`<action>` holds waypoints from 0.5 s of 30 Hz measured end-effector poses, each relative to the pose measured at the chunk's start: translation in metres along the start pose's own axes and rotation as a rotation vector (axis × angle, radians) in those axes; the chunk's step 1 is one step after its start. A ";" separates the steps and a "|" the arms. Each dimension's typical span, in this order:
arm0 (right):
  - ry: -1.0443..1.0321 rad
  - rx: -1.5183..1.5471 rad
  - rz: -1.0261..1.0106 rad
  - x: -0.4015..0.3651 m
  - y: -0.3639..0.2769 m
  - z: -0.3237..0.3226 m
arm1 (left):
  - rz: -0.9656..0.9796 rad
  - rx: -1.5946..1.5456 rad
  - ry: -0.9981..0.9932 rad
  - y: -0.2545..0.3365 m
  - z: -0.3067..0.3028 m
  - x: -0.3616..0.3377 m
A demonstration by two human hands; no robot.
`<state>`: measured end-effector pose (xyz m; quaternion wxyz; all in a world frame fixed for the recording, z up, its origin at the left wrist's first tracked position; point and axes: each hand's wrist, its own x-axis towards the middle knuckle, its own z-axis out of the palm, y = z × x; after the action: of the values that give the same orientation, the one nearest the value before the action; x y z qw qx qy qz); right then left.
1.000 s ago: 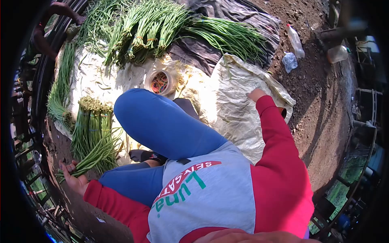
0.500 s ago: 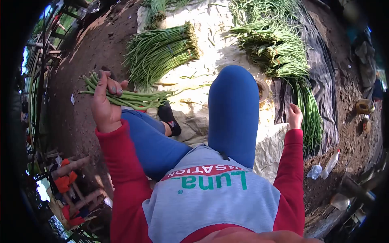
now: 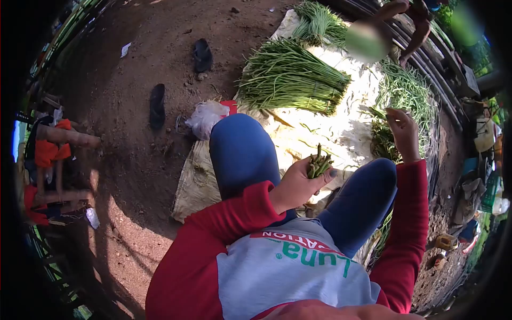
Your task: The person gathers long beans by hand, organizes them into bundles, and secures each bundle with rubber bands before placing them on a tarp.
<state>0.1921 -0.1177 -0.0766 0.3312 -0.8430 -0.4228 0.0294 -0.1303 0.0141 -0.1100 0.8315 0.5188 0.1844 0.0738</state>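
Note:
My left hand (image 3: 300,185) is closed around a bunch of long beans (image 3: 319,164) between my knees. The cut ends of the beans point up out of my fist, and the rest of the bunch is hidden. To the right, my right hand (image 3: 405,134) is lifted beyond my right knee with its fingers bent together. Bean tips show beside its fingertips, but what it holds I cannot make out. Under and behind it lie tied long beans (image 3: 383,140). A big bundle of long beans (image 3: 298,77) rests on the pale sheet (image 3: 362,80) ahead.
Loose long beans (image 3: 408,90) and a further bundle (image 3: 320,24) lie on the sheet. At the top right is another person's arm (image 3: 418,29). A plastic bag (image 3: 207,118) sits by my left knee. Two dark slippers (image 3: 202,55) lie on the soil.
The view has swung to the left. My left hand has come inward from my left side to between my knees, still with the bean bunch. My right hand has risen forward.

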 end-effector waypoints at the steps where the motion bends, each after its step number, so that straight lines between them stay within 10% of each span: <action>1: -0.038 -0.072 -0.108 0.022 -0.030 0.010 | 0.004 -0.026 -0.032 0.003 -0.004 0.001; 15: -0.631 -0.263 -0.531 0.203 -0.135 0.307 | -0.042 -0.466 0.189 0.044 -0.043 -0.011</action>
<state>0.1279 0.2521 -0.1905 0.0717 -0.6896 -0.7058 0.1454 -0.1544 0.0665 -0.0850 0.9091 0.3001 0.2499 0.1453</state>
